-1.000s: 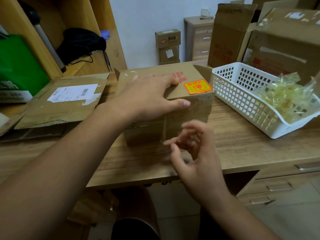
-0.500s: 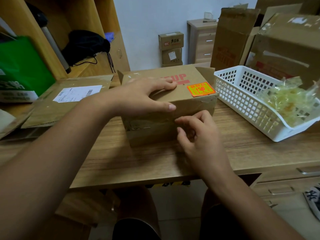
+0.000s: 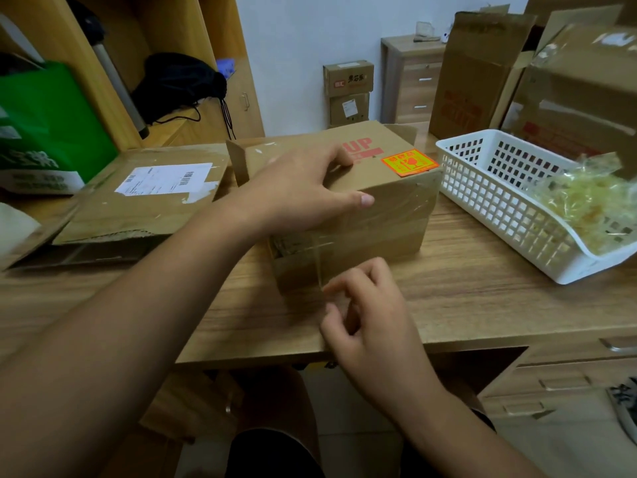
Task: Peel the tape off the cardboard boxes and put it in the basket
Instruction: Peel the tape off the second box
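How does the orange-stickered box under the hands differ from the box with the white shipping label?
The orange-stickered box stands tall; the labelled box lies low and flattened. The orange-stickered box is steadied by the left hand while the right hand pinches its tape; the labelled box is untouched. The orange-stickered box carries red print; the labelled box, a barcoded white label. Both are brown cardboard on the wooden desk.

— What is the room like?
— A plain white wall (image 3: 303, 46) at the back. A small wooden chest of drawers (image 3: 410, 84) stands against it.
— And close by?
— A wooden desk (image 3: 482, 298) with drawers (image 3: 551, 381) on the right, tall wooden shelves (image 3: 193, 25) on the left, and a pale floor (image 3: 568, 450) below.
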Demonstrator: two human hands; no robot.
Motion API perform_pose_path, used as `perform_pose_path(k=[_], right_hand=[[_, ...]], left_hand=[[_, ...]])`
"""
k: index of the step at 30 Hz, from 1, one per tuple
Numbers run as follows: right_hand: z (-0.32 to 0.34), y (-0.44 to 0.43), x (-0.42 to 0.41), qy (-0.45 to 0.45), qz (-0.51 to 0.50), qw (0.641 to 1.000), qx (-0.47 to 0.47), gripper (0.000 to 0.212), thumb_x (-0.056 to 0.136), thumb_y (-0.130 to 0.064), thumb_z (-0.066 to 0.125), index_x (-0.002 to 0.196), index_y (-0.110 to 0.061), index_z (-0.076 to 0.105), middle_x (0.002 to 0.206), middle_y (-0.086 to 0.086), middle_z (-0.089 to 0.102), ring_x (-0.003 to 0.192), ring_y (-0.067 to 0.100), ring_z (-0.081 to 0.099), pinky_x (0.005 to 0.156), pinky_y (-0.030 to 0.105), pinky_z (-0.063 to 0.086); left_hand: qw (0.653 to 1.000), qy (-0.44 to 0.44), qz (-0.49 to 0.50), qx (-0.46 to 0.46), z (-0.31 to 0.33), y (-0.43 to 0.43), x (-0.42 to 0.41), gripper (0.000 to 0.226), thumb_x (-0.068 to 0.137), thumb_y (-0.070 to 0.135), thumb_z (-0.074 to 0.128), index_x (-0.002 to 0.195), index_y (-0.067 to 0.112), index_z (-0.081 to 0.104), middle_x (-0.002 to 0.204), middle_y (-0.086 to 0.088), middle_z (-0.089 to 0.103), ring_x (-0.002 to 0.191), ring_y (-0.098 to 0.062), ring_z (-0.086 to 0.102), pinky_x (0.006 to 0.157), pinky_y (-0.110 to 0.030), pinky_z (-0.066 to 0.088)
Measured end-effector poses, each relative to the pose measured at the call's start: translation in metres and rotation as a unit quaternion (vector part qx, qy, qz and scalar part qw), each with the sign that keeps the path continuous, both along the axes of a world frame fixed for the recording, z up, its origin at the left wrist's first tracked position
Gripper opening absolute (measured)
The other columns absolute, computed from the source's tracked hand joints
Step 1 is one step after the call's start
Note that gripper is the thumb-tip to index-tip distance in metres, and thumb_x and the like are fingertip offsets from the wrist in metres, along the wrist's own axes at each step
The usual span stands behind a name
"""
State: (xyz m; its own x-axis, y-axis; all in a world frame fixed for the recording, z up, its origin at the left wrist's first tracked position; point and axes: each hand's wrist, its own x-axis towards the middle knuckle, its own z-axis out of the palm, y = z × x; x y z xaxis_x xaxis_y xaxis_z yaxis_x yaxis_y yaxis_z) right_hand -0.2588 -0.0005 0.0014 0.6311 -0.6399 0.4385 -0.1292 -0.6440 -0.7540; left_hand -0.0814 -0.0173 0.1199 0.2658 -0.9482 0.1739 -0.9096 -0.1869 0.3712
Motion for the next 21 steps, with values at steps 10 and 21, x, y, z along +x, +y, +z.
perform_pose_path(k=[10, 21], right_hand=[[0.016, -0.033, -0.003, 0.035, -0.066, 0.996, -0.047, 0.038, 0.099, -0.023, 0.059, 0.136, -0.034, 0.057, 0.089, -0.026, 0.052, 0.082, -0.008, 0.054, 0.066, 0.010, 0.042], [0.001, -0.016, -0.011, 0.006, -0.018, 1.000, -0.014, 0.036, 0.096, -0.011, 0.058, 0.123, -0.030, 0.072, 0.084, -0.020, 0.053, 0.080, 0.005, 0.058, 0.064, 0.012, 0.043]], left_hand=[[0.994, 0.025, -0.057, 0.087, 0.012, 0.010, 0.023, 0.065, 0.085, 0.069, 0.063, 0.144, 0.045, 0.047, 0.154, 0.017, 0.040, 0.129, -0.004, 0.040, 0.091, -0.019, 0.033], [0.997, 0.071, -0.026, 0.014, -0.005, 0.001, 0.012, 0.066, 0.085, 0.066, 0.065, 0.144, 0.040, 0.052, 0.153, 0.018, 0.044, 0.138, -0.003, 0.040, 0.105, -0.022, 0.031]])
